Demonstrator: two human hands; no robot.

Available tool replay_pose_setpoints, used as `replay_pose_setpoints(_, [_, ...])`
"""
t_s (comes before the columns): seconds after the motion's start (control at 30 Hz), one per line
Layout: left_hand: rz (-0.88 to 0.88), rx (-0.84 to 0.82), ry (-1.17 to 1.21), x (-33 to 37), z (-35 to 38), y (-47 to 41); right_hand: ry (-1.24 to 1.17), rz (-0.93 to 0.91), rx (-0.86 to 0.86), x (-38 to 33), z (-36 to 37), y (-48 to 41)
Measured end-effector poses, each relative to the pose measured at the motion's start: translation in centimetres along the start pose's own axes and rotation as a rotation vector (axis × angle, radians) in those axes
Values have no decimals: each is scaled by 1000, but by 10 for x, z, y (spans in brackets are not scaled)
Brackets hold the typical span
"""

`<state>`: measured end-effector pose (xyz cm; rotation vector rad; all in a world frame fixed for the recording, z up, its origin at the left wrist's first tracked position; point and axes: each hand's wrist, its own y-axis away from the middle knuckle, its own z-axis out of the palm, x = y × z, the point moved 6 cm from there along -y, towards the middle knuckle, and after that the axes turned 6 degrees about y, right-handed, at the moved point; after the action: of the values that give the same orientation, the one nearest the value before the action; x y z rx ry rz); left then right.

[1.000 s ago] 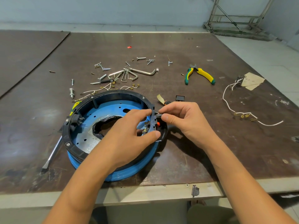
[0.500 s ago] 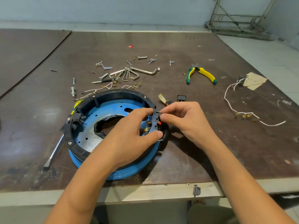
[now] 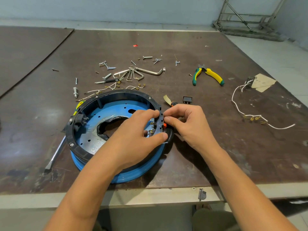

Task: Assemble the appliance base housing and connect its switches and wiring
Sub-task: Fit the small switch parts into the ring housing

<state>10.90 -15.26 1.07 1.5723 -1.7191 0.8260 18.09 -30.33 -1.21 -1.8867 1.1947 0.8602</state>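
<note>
The blue housing (image 3: 136,172) lies on the desk (image 3: 216,155) near its front edge. The left hand (image 3: 133,135) grips the black ring (image 3: 120,92) on its right side. The right hand (image 3: 188,124) pinches the orange switch (image 3: 165,125) there.

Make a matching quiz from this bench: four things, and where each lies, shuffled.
1. yellow-and-green-handled pliers
2. loose black rocker switch
3. white wire with brass terminals
4. flat steel screwdriver blade

A. sticking out left of the round blue-and-black housing
B. just beyond the right hand
C. looping along the brown table's right side
D. right of the steel hex keys

Pairs: 1-D, 2-B, 3-C, 4-A
</note>
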Motion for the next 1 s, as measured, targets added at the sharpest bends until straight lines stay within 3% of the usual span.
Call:
replay_pose_setpoints(0.17, [7, 7, 1, 1, -1, 1, -28, -29, -44, 0, -2, -3])
replay_pose_setpoints(0.33, [-15, -5, 0, 1, -1, 1, 257, 21, 169, 21, -33, -18])
replay_pose_setpoints(0.43, [-20, -17, -20, -2, 0, 1, 515, 134, -36, 49, -40, -27])
replay_pose_setpoints(0.57, [-28, -23, -28, -3, 1, 1, 585, 155, -193, 64, -36, -29])
replay_pose_setpoints(0.63, [-34, -23, -25, -3, 2, 1, 613, 116, -126, 60, -37, -30])
replay_pose_setpoints(0.73, [-35, -28, -26, -2, 2, 0, 588, 53, 145, 50, -53, -29])
replay_pose_setpoints(0.87, [-42, -28, -19, -3, 2, -1, 666, 71, 15, 55, -45, -30])
replay_pose_setpoints(1.0, [-44, -30, -5, -3, 2, 0, 647, 179, 74, 58, -53, -29])
